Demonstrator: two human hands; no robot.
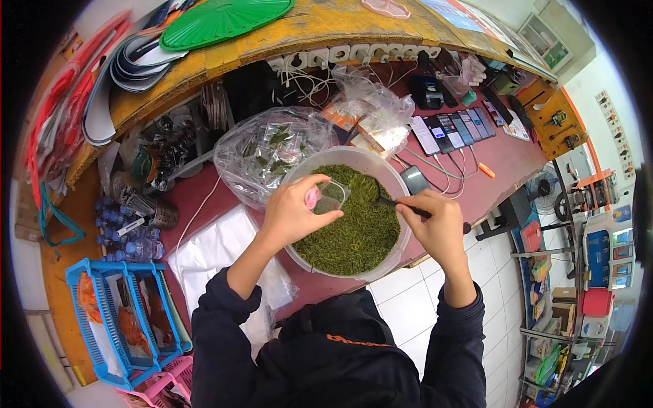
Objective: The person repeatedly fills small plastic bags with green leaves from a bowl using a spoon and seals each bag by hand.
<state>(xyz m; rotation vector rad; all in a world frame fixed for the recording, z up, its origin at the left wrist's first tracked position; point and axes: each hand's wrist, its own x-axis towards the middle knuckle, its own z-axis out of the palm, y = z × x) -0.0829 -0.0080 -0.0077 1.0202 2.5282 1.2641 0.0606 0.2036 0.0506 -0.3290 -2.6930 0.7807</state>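
Note:
My left hand holds a small clear plastic packet over the left part of a big translucent tub. Something pink shows between its fingers and the packet. Finely shredded green flakes fill much of the tub. My right hand, at the tub's right rim, is closed on the dark handle of a spoon. A heap of green flakes lies at the spoon's end, close beside the packet's mouth. Behind my left hand sits a large clear bag containing several small packets of green flakes.
White plastic sheets lie left of the tub. Several phones with cables are at the back right. A blue basket stands at the left, near water bottles. A yellow shelf edge overhangs the back.

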